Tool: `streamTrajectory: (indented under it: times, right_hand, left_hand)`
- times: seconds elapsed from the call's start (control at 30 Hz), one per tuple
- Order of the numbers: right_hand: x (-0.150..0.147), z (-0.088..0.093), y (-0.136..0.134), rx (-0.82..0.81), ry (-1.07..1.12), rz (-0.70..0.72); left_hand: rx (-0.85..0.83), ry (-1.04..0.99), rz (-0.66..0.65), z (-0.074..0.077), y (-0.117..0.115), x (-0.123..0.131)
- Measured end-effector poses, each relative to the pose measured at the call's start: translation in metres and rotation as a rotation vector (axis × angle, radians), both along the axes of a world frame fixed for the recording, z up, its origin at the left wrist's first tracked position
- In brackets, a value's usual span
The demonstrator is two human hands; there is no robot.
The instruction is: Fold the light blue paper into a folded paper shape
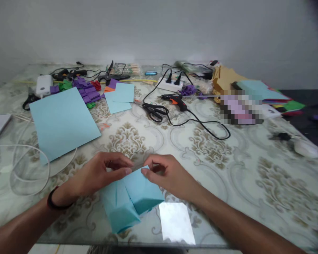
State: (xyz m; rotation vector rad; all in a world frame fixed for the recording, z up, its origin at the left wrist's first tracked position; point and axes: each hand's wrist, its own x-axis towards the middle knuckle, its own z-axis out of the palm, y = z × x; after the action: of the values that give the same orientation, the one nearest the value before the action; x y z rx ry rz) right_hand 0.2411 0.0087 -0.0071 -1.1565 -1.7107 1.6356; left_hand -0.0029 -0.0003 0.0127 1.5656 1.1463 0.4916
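Note:
A folded light-blue paper piece [144, 188] is between my hands near the table's front edge. Its folded flaps spread toward me. My left hand [102, 173] pinches its upper left edge between thumb and fingers. At the upper right corner, my right hand [165, 173] grips the paper, thumb on top and fingers behind. A large light-blue sheet [65, 121] lies flat beyond my left hand. Smaller light-blue squares [124, 92] rest farther back, beside purple and orange paper.
Black-handled scissors [156, 112] and a glue gun [176, 101] lie mid-table, its cord looping right. Behind them is a white power strip [170, 84]. Purple paper pieces [88, 92] are heaped at back left. A white cable [29, 193] coils at left. Coloured sheets [265, 91] are stacked at right.

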Motion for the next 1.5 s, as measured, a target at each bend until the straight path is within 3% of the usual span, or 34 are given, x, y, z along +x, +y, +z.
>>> streamTrajectory:
  times: [0.2, 0.43, 0.67, 1.1, 1.3, 1.5]
  right_hand:
    - [-0.011, 0.006, -0.009, 0.174, -0.076, 0.049]
    - [-0.014, 0.006, -0.015, 0.202, -0.025, 0.059]
    - [-0.005, 0.008, -0.011, 0.199, 0.037, -0.071]
    - [0.014, 0.018, -0.001, 0.232, -0.01, -0.141]
    - [0.02, 0.014, 0.001, 0.221, -0.036, -0.169]
    - [0.029, 0.01, 0.014, 0.219, -0.015, -0.289]
  left_hand:
    - [-0.074, -0.035, -0.023, 0.0, -0.005, 0.006]
    - [-0.112, -0.006, -0.038, 0.001, -0.009, 0.012]
    - [-0.074, -0.061, -0.022, 0.004, -0.004, 0.007]
    - [-0.09, -0.064, 0.02, 0.003, 0.002, 0.001]
    - [-0.11, -0.058, 0.026, 0.001, 0.004, -0.001]
    - [-0.13, -0.071, 0.046, 0.001, 0.008, -0.004]
